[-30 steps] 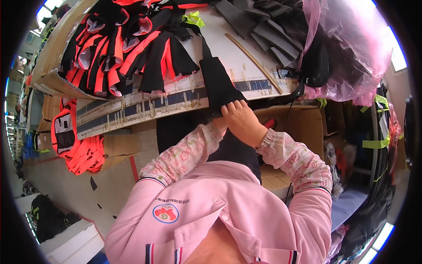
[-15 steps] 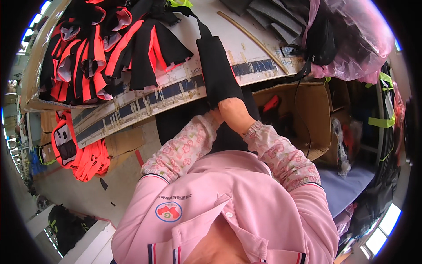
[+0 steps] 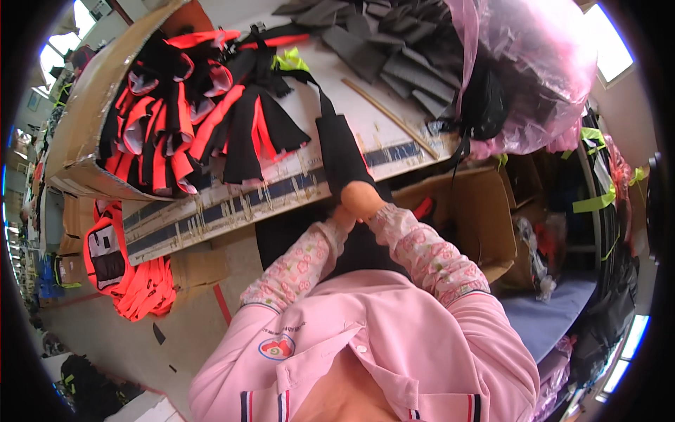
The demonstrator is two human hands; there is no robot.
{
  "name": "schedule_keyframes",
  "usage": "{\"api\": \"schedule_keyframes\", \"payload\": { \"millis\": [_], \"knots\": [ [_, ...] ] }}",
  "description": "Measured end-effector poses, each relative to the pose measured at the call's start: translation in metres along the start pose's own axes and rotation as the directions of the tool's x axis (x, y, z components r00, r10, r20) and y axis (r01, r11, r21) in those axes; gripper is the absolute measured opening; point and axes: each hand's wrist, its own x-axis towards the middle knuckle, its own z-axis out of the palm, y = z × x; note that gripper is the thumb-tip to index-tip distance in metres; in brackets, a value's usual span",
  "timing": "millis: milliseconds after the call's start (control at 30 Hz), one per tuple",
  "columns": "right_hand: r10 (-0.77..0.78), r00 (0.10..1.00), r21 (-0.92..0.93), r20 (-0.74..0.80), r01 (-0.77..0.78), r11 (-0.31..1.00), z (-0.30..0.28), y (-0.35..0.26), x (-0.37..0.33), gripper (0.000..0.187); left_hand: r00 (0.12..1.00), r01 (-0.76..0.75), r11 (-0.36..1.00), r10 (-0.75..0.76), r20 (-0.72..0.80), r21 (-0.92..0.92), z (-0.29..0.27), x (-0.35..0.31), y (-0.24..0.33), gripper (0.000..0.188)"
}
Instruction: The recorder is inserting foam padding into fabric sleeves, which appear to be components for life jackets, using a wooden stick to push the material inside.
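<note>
A long black fabric piece [image 3: 341,151] with a thin orange edge hangs over the table's front edge, and a narrow black strap [image 3: 322,98] runs from its far end. My right hand [image 3: 362,200] is closed around the near end of this piece, its fingertips hidden by the cloth. Close against it on the left is my left hand [image 3: 343,217], lower down and partly covered, with its fingers out of sight. Both forearms wear pink flowered sleeve covers.
Left on the white table [image 3: 246,204], black-and-orange fabric pieces [image 3: 179,119] spill from a carton [image 3: 91,133]. Grey sheets [image 3: 401,63], a wooden stick [image 3: 390,116] and a pink plastic bag [image 3: 541,70] lie farther right. An open carton [image 3: 485,218] stands below; orange vests [image 3: 144,281] hang left.
The view has tilted, showing more of the table's far side. My hands stay together at the black fabric piece's near end; the piece keeps its place on the table.
</note>
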Motion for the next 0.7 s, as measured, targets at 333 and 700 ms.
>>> {"api": "schedule_keyframes", "payload": {
  "millis": [333,700],
  "knots": [
    [-0.995,0.079,0.565,0.060,0.819,0.099,-0.125,0.063,-0.056,0.022,0.943,-0.173,0.982,0.142,-0.302,-0.077,-0.018,-0.012,-0.024,0.045],
    [-0.941,0.295,0.580,0.165,0.742,0.335,-0.104,0.051,-0.058,0.024,0.998,0.025,0.921,-0.044,0.039,0.388,-0.039,-0.009,-0.020,0.038]
  ]
}}
